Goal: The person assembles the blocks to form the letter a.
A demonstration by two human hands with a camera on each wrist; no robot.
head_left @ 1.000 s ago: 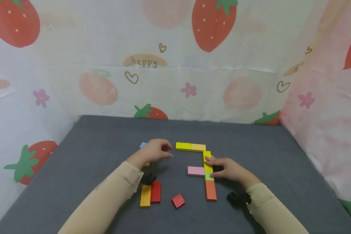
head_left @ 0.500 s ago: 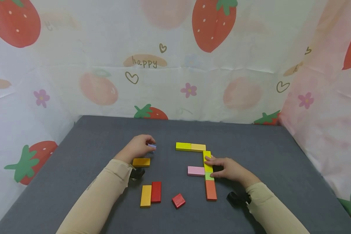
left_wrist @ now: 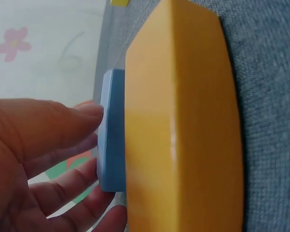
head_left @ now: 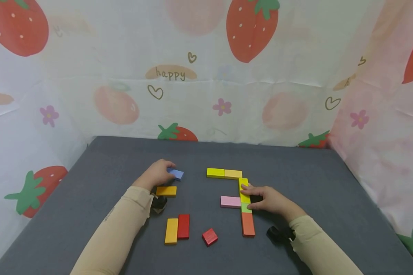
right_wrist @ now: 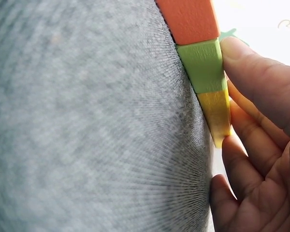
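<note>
Low at the left, my left hand (head_left: 156, 174) is at a blue wooden block (head_left: 176, 174), covering its left end. In the left wrist view the thumb lies on the blue block (left_wrist: 111, 130) and the fingertips reach its other edge, so it is pinched. My right hand (head_left: 270, 198) rests with extended fingers on a yellow block (head_left: 244, 193) and a green block (head_left: 246, 207). The thumb (right_wrist: 239, 48) touches the green one in the right wrist view. An orange block (head_left: 247, 224) and a pink block (head_left: 230, 202) adjoin this column.
A yellow block (head_left: 215, 172) and a light-orange block (head_left: 233, 174) form the row above the column. One dark-yellow block (head_left: 166, 191) lies below my left hand. Nearer are another dark-yellow block (head_left: 171, 231), a red block (head_left: 183, 226) and a turned red block (head_left: 210, 236) on the grey table (head_left: 296, 168).
My left hand has moved left from beside the yellow row to the blue block, which now lies farther right than a second ago. My right hand stays where it was.
</note>
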